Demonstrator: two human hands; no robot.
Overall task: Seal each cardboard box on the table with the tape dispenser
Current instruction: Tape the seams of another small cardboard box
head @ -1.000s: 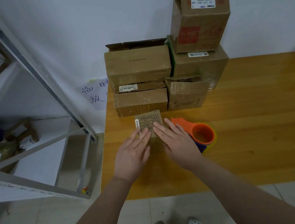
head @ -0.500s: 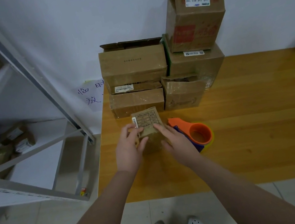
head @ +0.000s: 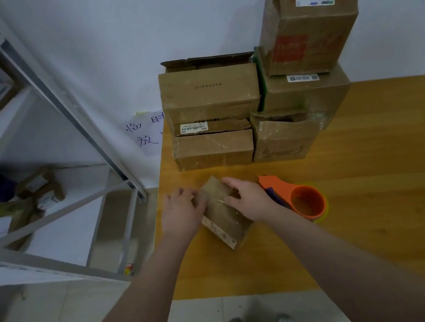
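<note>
A small cardboard box point(head: 224, 215) lies tilted near the front left of the wooden table point(head: 380, 188), a taped face turned up. My left hand point(head: 182, 213) grips its left side with curled fingers. My right hand point(head: 249, 197) holds its right upper edge, fingers curled over the top. The orange tape dispenser point(head: 302, 200) lies on the table just right of my right hand, untouched.
A stack of several larger cardboard boxes point(head: 211, 95) stands against the wall behind the small box, the tallest one point(head: 309, 24) at the right. A metal shelf rack point(head: 35, 112) with parcels stands left of the table. A handwritten paper note point(head: 144, 136) hangs on the wall.
Both hands went from pressing flat on the small box's labelled top to gripping its sides and turning it over, so the labelled face no longer shows.
</note>
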